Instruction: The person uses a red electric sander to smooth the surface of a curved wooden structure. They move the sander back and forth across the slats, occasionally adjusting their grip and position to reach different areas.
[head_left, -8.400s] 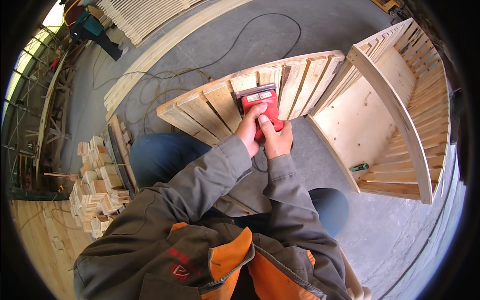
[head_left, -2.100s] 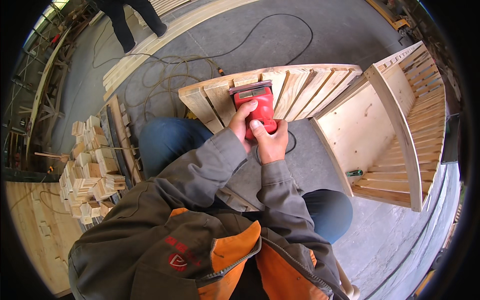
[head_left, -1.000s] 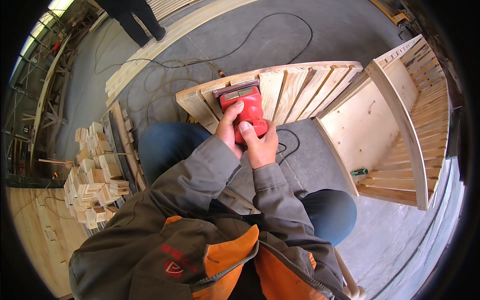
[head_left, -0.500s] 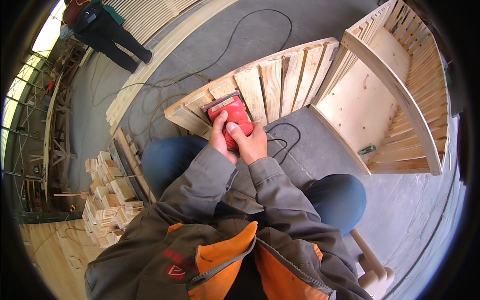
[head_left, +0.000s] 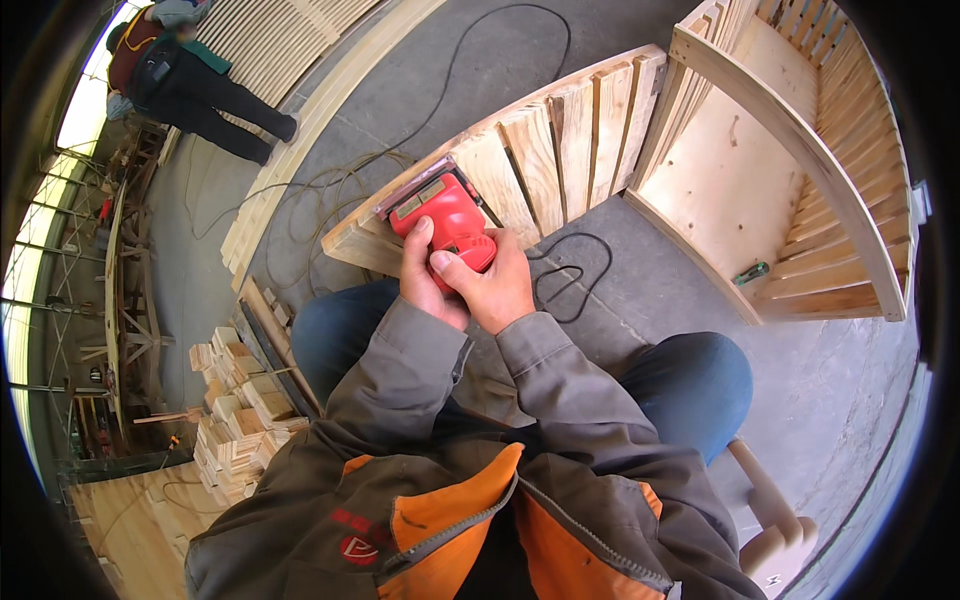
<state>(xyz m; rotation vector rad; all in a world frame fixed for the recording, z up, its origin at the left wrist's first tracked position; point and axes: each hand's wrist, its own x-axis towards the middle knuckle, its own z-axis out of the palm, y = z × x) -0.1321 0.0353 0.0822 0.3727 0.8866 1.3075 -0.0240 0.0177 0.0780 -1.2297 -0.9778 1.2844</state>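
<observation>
A red power sander with a dark flat pad is gripped by both my hands. Its pad lies against the left part of a pale slatted wooden panel, close to the panel's far long edge. My left hand is wrapped round the sander's left side, thumb on top. On the other side my right hand closes round its rear end, with the thumb laid over the body. Most fingers of both hands are hidden beneath the tool.
The panel adjoins an open slatted wooden crate at the right, holding a green-handled tool. A black cable loops on the floor. Stacked wood blocks stand at left. Long boards lie farther off, near another person.
The sander and both hands have slid a little left along the panel, toward its far edge. The whole view has shifted slightly. My grip looks the same.
</observation>
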